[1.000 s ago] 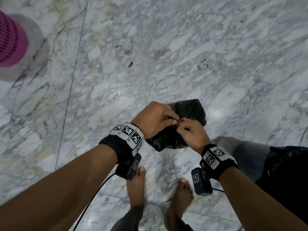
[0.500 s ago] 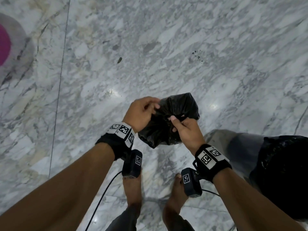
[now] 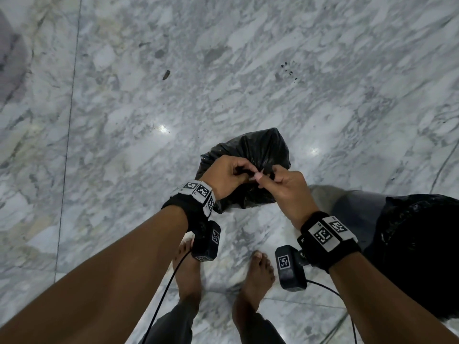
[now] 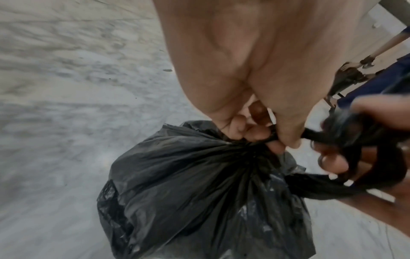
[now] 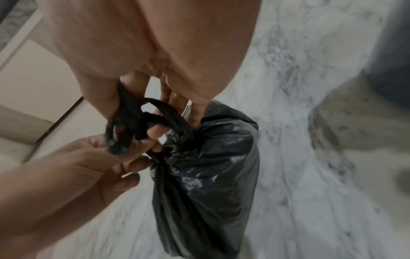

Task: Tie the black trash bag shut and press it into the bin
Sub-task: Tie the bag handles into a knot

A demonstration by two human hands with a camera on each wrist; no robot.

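We hold the black trash bag (image 3: 258, 150) in the air above the marble floor (image 3: 248, 70), just in front of our bare feet (image 3: 258, 271). Its neck is already gathered into a tight bunch, and two twisted strands (image 5: 168, 113) of plastic come out of it. Our left hand (image 3: 229, 176) pinches the neck and one strand; our right hand (image 3: 285, 187) is curled round the other strand, which makes a loop. The two hands are close together, almost touching. We judge that the knot is in making but not yet pulled tight, so the tying is not finished and the pressing into the bin is all left to do.

At the right edge of the floor stands a grey bin with a black liner (image 3: 422, 244), near our right arm. The cables (image 3: 164, 294) of the wrist cameras hang beside our legs. Nothing seems to stand between the bag and this bin.
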